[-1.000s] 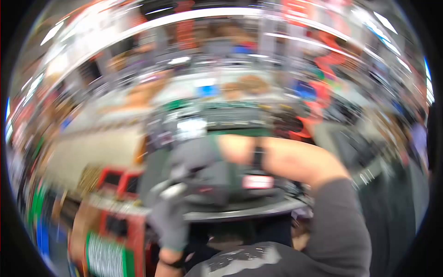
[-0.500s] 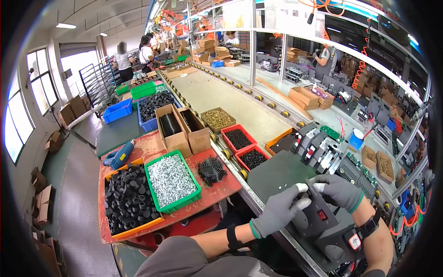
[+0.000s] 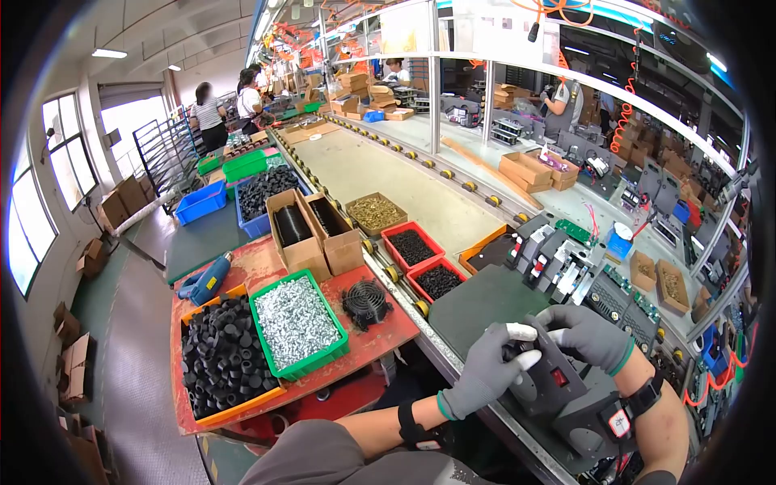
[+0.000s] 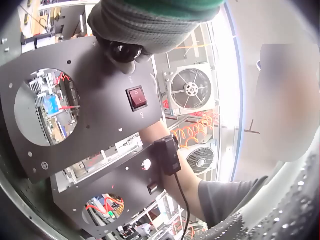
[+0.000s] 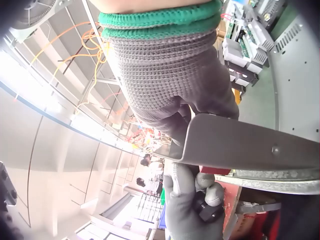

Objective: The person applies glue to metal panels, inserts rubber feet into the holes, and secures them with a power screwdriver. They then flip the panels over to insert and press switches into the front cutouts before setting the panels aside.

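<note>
Both hands wear grey knit gloves with green cuffs. A dark grey metal panel (image 4: 100,100) with a large round hole stands tilted on the bench, its red rocker switch (image 4: 136,98) facing me. My left hand (image 3: 485,378) pinches a small black part (image 5: 209,212) between thumb and fingers, right at the panel's upper edge; the part's exact kind I cannot tell. My right hand (image 3: 588,335) grips the same edge from the other side, its fingertips partly hidden behind the panel in the right wrist view. A second similar panel (image 4: 131,181) lies just behind, nearer my right forearm.
On the red table at left stand an orange bin of black caps (image 3: 226,356), a green bin of silver fasteners (image 3: 295,323), a fan with guard (image 3: 366,303) and a blue power tool (image 3: 208,280). Red bins of black screws (image 3: 411,247) sit beside the roller conveyor (image 3: 404,166).
The head view was blurred and faced the bench, then swung left, so the hands now appear at right. Over the last half second, both hands stay at the panel with little movement.
</note>
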Tool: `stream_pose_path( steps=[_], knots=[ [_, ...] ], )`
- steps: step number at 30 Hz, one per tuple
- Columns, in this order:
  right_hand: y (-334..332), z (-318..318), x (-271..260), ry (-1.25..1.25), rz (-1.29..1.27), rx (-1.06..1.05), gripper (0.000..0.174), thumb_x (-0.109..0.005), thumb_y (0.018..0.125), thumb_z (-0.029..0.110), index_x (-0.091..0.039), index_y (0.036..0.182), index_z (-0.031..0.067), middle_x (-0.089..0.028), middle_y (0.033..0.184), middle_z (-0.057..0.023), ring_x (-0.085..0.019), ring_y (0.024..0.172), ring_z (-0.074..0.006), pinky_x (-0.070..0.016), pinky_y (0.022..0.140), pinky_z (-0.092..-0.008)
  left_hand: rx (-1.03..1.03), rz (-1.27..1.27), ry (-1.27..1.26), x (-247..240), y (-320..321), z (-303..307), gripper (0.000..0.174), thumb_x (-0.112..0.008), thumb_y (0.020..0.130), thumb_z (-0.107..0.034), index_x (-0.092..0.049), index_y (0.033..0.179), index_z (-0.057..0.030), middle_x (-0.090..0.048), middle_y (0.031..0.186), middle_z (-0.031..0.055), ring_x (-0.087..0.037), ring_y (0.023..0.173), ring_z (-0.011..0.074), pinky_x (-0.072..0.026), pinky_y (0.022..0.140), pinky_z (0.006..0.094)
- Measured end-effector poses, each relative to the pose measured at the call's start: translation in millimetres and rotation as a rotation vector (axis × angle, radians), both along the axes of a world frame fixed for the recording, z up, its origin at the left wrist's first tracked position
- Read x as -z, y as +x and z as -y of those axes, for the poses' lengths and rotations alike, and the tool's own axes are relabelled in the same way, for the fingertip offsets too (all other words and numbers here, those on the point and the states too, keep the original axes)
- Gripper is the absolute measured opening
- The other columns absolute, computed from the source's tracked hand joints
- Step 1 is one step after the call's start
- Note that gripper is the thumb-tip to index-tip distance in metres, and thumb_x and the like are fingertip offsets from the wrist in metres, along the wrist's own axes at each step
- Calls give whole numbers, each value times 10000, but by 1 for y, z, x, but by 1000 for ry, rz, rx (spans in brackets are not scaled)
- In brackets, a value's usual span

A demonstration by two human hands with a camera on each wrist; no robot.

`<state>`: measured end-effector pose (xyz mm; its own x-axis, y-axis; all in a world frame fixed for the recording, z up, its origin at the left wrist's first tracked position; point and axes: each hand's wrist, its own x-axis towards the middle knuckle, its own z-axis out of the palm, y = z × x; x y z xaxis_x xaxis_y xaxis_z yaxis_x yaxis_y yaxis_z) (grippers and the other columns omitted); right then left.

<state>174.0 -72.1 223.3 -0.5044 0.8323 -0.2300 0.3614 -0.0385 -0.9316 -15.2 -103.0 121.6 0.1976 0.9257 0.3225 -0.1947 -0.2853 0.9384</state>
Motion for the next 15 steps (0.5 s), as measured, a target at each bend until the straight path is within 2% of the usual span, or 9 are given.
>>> stream_pose_path(
  steps=[1,3,5,7,8,10,11,13,15],
  knots=[
    [0,0,0,31,4,-34,345,-651,883,136,-600,1192,-8,-640,1073,-50,-590,994,-126,-474,919,-285,3,1,2,-3,1,1,308,-687,885,-62,-569,1170,-52,-619,1062,75,-644,785,107,-524,569,252],
    [-2,-9,9,163,38,-108,321,-637,893,144,-604,1180,5,-637,1072,-48,-582,1001,-129,-472,924,-293,88,149,-258,-17,-1,8,322,-668,913,-85,-520,1192,-26,-618,1032,63,-623,679,92,-519,535,232],
    [5,-8,13,348,152,-146,262,-607,915,164,-610,1145,38,-626,1077,-44,-558,1018,-136,-470,928,-312,59,165,-119,-6,1,5,280,-651,923,-87,-521,1166,-37,-599,1020,94,-627,739,107,-556,574,249],
    [-3,0,8,123,106,-54,286,-609,905,148,-588,1164,30,-616,1081,-56,-543,1031,-134,-471,919,-321,-41,58,95,-4,3,5,268,-661,913,-79,-519,1136,-32,-607,953,81,-625,699,115,-530,559,243],
    [1,-1,9,314,132,-125,302,-612,906,159,-579,1172,20,-615,1078,-58,-542,1031,-138,-467,926,-327,-123,-93,157,1,1,3,270,-728,860,-93,-583,1079,-35,-601,993,102,-630,759,174,-519,613,287],
    [11,-11,27,275,81,-103,352,-608,888,145,-572,1208,3,-619,1115,-81,-556,1047,-159,-457,938,-338,-246,-223,396,6,5,-2,273,-758,798,-71,-612,1028,-50,-601,953,119,-603,839,274,-491,747,368],
    [7,0,8,114,75,-52,369,-609,876,135,-576,1222,9,-627,1129,-92,-568,1059,-166,-459,933,-337,-234,-205,374,6,7,-2,261,-748,809,-67,-611,1030,-40,-598,941,109,-603,833,238,-492,737,347],
    [9,-8,18,301,147,-150,340,-585,878,112,-564,1203,14,-606,1093,-73,-553,1004,-147,-462,918,-322,-243,-190,507,4,10,-4,246,-713,843,-62,-571,1042,-37,-597,946,96,-604,745,180,-505,641,297],
    [8,1,9,166,70,-87,316,-600,870,91,-594,1176,15,-617,1088,-79,-567,1009,-155,-470,910,-323,-88,102,-30,-7,17,3,198,-634,906,-72,-511,1059,-48,-590,862,77,-577,609,119,-484,508,241]
  ],
)
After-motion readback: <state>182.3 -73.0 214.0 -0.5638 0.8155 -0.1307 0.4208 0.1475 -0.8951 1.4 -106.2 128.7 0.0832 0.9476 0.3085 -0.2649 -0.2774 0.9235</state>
